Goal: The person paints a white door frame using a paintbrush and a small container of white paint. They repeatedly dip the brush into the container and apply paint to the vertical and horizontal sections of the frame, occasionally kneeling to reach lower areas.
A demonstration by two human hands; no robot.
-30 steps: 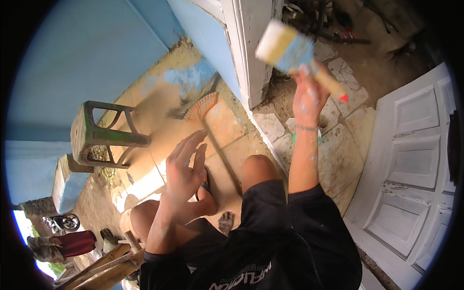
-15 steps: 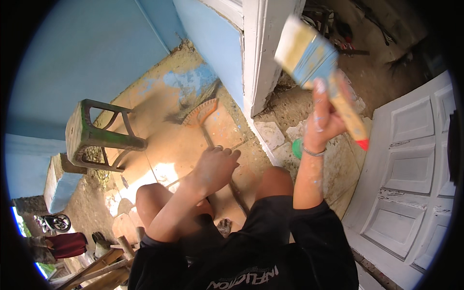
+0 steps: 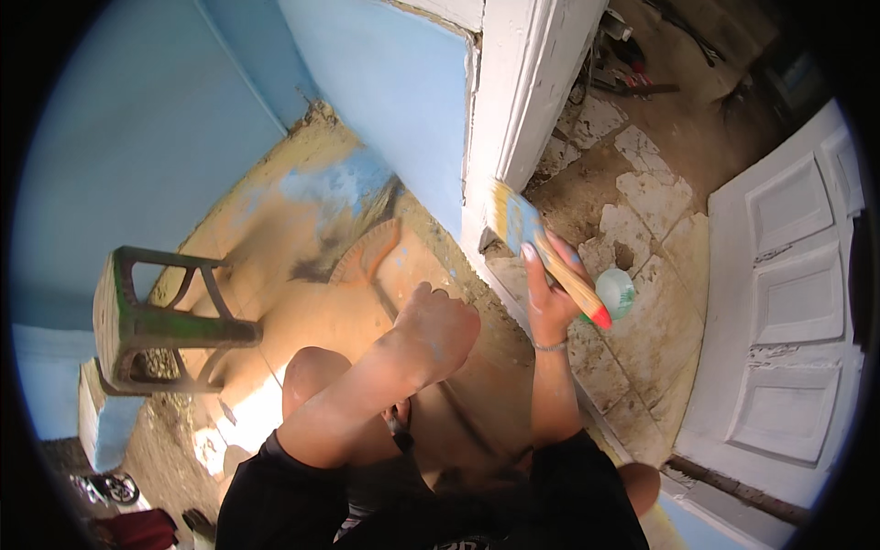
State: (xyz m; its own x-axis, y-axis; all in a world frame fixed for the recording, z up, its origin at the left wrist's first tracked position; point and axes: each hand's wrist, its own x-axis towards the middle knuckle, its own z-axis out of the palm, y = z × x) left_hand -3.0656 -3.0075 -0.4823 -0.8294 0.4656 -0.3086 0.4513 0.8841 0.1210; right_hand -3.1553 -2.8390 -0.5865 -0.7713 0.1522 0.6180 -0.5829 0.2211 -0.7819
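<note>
My right hand [image 3: 548,302] is closed round the wooden handle of a wide paintbrush [image 3: 573,281], its bristles at the lower part of the white door frame [image 3: 507,92], touching or very near it. My left hand [image 3: 438,335] is curled into a fist left of the brush, over the floor; anything inside it is hidden. Right of my right hand a pale green round container [image 3: 616,295] sits on cracked, dusty tiles [image 3: 655,348]. An orange long-handled tool with a fan-shaped toothed head [image 3: 367,252] lies on the floor beyond my left hand.
A plastic stool [image 3: 128,321] stands at the left near blue walls [image 3: 119,128]. A white panelled door [image 3: 779,302] stands at the right. Dark clutter [image 3: 642,78] lies through the doorway. A motorbike wheel [image 3: 119,488] shows at lower left, near a block [image 3: 110,422].
The brush has swung down to the base of the door frame. My left hand has gone from spread fingers to a fist and moved right. The view has shifted.
</note>
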